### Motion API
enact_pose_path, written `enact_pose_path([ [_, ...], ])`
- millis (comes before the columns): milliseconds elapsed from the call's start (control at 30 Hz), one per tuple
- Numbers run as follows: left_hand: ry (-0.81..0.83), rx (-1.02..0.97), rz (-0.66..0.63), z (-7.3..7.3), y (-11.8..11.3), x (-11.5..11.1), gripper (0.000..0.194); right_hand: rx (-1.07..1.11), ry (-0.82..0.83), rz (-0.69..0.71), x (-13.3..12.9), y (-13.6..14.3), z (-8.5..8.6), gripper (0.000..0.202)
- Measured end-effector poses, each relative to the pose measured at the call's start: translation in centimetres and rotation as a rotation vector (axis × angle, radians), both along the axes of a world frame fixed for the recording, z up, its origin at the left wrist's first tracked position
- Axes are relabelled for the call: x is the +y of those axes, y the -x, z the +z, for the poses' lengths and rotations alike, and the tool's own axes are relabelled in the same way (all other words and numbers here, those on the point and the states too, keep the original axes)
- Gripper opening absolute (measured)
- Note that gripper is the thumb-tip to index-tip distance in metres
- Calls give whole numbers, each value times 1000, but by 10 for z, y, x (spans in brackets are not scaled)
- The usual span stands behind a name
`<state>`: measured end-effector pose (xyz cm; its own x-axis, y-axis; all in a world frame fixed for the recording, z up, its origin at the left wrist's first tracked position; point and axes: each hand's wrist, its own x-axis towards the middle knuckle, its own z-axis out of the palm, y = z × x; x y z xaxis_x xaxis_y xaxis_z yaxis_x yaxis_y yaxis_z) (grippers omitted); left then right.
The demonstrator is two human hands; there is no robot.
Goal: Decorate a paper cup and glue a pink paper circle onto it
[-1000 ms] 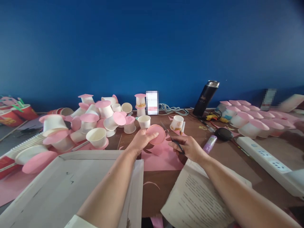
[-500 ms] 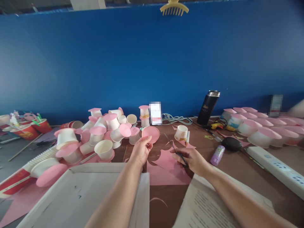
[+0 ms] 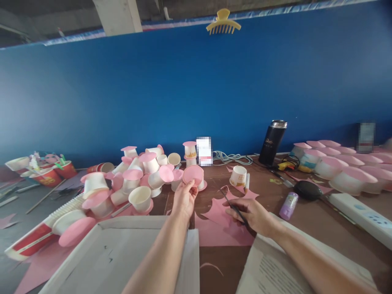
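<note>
My left hand (image 3: 186, 199) pinches a paper cup whose near end carries a round pink paper disc (image 3: 193, 174). A white sliver of the cup and more pink paper show behind the disc; the rest is hidden. My right hand (image 3: 249, 213) is closed around a pair of dark scissors (image 3: 234, 208), blades pointing up and left. Under the scissors lies a cut-up pink paper sheet (image 3: 220, 234) with curved notches. Beyond that hand stands a white paper cup (image 3: 238, 175) beside a small white tube (image 3: 247, 182).
Cups with pink discs are heaped at the left (image 3: 131, 175) and grouped at the far right (image 3: 352, 173). A black thermos (image 3: 272, 143), purple glue stick (image 3: 288, 206), black mouse (image 3: 308, 190) and power strip (image 3: 364, 216) lie right. A white box lid (image 3: 122, 253) and printed paper (image 3: 275, 269) are nearest me.
The view has tilted up a little and shifted. The cup in my left hand has turned slightly, so part of its side now shows. My right hand still holds the scissors.
</note>
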<state>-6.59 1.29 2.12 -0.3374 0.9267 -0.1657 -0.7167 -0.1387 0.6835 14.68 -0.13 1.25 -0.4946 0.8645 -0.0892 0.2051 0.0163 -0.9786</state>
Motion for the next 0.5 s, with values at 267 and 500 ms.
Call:
enact_pose_path([
  [267,5,-14,12,-2,1,1,20,-5,8,8,2,0,-6,56],
  [500,33,-21,-56,-1,1,0,27,4,-34,-14,-1,1,-3,53],
])
